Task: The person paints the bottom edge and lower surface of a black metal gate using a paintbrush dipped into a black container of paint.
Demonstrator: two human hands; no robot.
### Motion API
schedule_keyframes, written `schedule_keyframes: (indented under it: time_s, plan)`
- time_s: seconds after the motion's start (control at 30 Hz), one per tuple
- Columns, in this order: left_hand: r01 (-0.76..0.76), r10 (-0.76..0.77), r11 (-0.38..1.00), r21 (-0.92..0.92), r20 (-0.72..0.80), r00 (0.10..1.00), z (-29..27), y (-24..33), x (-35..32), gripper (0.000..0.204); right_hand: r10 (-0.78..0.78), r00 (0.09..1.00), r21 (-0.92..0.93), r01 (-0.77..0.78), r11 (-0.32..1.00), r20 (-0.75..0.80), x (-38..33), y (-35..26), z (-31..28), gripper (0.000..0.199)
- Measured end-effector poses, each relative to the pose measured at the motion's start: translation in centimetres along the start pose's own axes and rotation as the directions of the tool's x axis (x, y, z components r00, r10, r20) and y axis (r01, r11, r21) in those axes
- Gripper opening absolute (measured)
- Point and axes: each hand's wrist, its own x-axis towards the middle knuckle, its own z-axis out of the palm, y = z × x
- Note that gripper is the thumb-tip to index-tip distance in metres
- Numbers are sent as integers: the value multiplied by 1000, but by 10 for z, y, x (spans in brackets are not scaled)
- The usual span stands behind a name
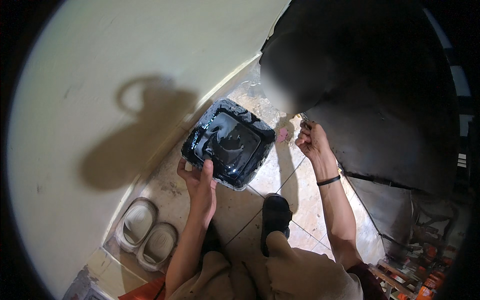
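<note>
My left hand (198, 182) grips the near edge of a square plastic tub (242, 187), its thumb over the rim and its fingers beneath. Glossy black paint (227, 142) coats the inside and pools on the bottom, with smears along the rim. My right hand (312, 141), a black band on its wrist, is closed in a pinch close to the lower left edge of a large black panel (380, 120). Something small with a pale tip shows at its fingertips, too small to name.
A cream wall (85, 65) rises on the left, with a large shadow on it. Pale slip-on shoes (157, 245) stand against its foot. My dark shoe (276, 217) is on the tiled floor (250, 215). Orange and wooden items (425, 285) lie at the lower right.
</note>
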Motion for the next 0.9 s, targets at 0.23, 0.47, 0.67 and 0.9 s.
schedule_keyframes:
  time_s: [0.23, 0.47, 0.67, 0.9]
  plan:
    - [-2, 3, 1000, 22, -12, 1000, -7, -4, 2, 79, -17, 1000, 16, 17, 1000, -20, 20, 1, 42, 20]
    - [-20, 19, 1000, -24, -26, 999, -6, 0, 0, 82, 2, 1000, 30, -2, 1000, -14, 9, 4, 8, 20]
    - [-7, 7, 1000, -30, 6, 1000, 0, 0, -4, 82, -78, 996, 9, 78, 997, -30, 21, 3, 52, 20]
    - [7, -7, 999, -44, 0, 1000, 2, 2, -1, 78, -91, 994, 33, 93, 995, -59, 14, 5, 25, 22]
